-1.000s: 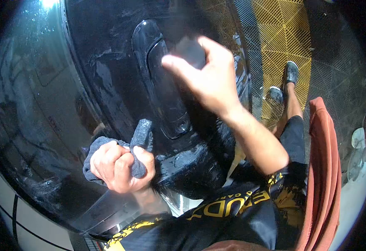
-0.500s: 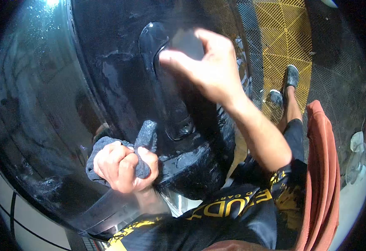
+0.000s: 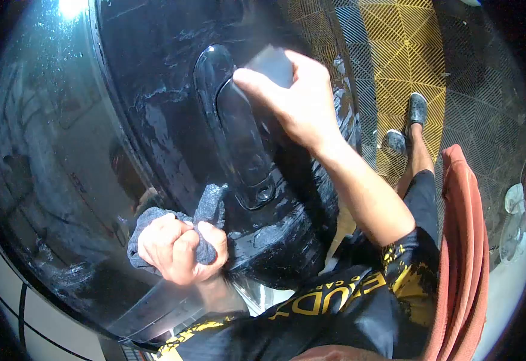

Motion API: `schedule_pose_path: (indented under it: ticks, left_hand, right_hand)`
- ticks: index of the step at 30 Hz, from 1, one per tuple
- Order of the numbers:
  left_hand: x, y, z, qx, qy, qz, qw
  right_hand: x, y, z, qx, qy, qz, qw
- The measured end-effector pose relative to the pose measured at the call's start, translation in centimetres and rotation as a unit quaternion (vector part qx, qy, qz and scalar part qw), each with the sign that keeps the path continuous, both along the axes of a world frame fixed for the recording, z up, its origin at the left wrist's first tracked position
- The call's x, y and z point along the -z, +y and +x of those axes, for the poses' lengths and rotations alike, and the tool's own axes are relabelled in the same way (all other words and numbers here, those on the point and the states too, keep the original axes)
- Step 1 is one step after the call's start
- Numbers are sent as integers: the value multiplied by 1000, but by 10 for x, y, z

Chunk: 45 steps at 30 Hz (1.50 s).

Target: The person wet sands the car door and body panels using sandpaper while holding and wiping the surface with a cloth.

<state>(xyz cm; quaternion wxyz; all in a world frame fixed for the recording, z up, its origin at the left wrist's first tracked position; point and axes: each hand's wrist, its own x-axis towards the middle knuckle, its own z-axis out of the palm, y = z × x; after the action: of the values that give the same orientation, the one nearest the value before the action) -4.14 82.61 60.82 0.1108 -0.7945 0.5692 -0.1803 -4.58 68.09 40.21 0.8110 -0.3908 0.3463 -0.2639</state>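
My right hand (image 3: 299, 99) grips a flat dark grey pad (image 3: 270, 66) between thumb and fingers, over the black car door (image 3: 161, 96). Just left of it is the door handle (image 3: 242, 129), with a round lock at its lower end. The pad's edge is slightly blurred, and I cannot tell whether it touches the paint. My left hand (image 3: 182, 246) is closed around a bunched grey cloth (image 3: 210, 204), one end sticking up past the thumb. That hand is low on the left, below the handle. Whitish smears mark the door around the handle.
Dark window glass (image 3: 46, 138) curves along the left. Yellow and grey floor tiles (image 3: 407, 48) lie to the right, where a leg and shoes (image 3: 417, 108) show. A reddish-brown cloth (image 3: 461, 240) hangs at the right, near my body.
The door and handle sit slightly lower in view. Relative to the handle, my right hand with the pad has shifted a little upward. My left hand still grips the cloth.
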Motion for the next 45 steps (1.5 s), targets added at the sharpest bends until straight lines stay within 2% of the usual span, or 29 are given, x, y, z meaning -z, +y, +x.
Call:
schedule_pose_path:
  ticks: [1, 3, 4, 5, 9, 11, 13, 15, 17, 19, 21, 22, 26, 29, 31, 33, 34, 36, 39, 41, 43, 45]
  left_hand:
    - [0, 1, -1, -1, 0, 0, 1000]
    - [0, 1, 0, -2, 9, -6, 1000]
    - [0, 2, 1, -2, 8, -7, 1000]
    - [-1, 5, 0, -11, 21, -9, 1000]
    - [1, 3, -3, -28, 14, -9, 999]
    - [0, 2, -1, -15, 11, -11, 1000]
    - [0, 1, 1, -1, 9, -12, 1000]
    - [1, 2, 2, -8, 20, -20, 1000]
    - [2, -4, 1, -23, 8, -2, 1000]
    - [-1, -3, -4, -76, 12, 35, 996]
    - [1, -3, -2, -90, 19, 26, 995]
    - [1, -8, -3, -99, 12, 37, 994]
    - [-4, -18, 0, -122, 22, 106, 987]
    - [-8, -22, -5, -136, 28, 145, 980]
    - [-7, -6, -2, -117, 54, 116, 985]
    - [-6, 3, -5, -88, 54, 85, 991]
    - [-6, 2, -4, -84, 56, 94, 990]
    - [-7, -3, 0, -89, 57, 101, 989]
    - [0, -10, 14, -58, 75, 31, 995]
    - [5, -22, 19, -111, 59, 21, 992]
    - [16, -40, 23, -75, -27, 44, 996]
    - [29, -45, 27, 14, -33, 34, 999]
  right_hand:
    - [1, -2, 4, 25, -8, -19, 999]
    - [-14, 2, -10, -29, -16, 30, 999]
    - [-19, 8, -17, -43, 5, -1, 999]
    - [-15, 16, -17, -19, -25, -5, 999]
    - [-4, -22, 5, 6, 56, -84, 995]
    - [8, -36, 9, 27, -63, 6, 998]
    - [11, -41, -1, -15, -146, 201, 968]
    - [9, -41, -9, -54, -163, 218, 961]
    - [1, -35, 0, -37, -153, 142, 977]
    - [7, -43, 18, -44, -64, -26, 997]
    - [2, -36, 21, -17, -9, -174, 985]
    - [-3, -31, 19, -9, -50, -125, 991]
    - [-33, 22, -41, -116, 2, -106, 987]
    - [-23, 39, -87, -205, 27, 9, 978]
    - [-2, 47, -104, -157, 2, 161, 974]
    - [6, 41, -120, -141, -86, 352, 921]
    - [6, 44, -122, -144, -91, 349, 921]
    - [3, 51, -129, -107, -187, 347, 913]
    - [-14, 69, -125, -114, -109, 192, 969]
    - [-11, 82, -127, -122, -80, 126, 981]
    - [-6, 92, -131, -117, -99, 171, 973]
    - [-3, 91, -135, -99, -123, 239, 958]
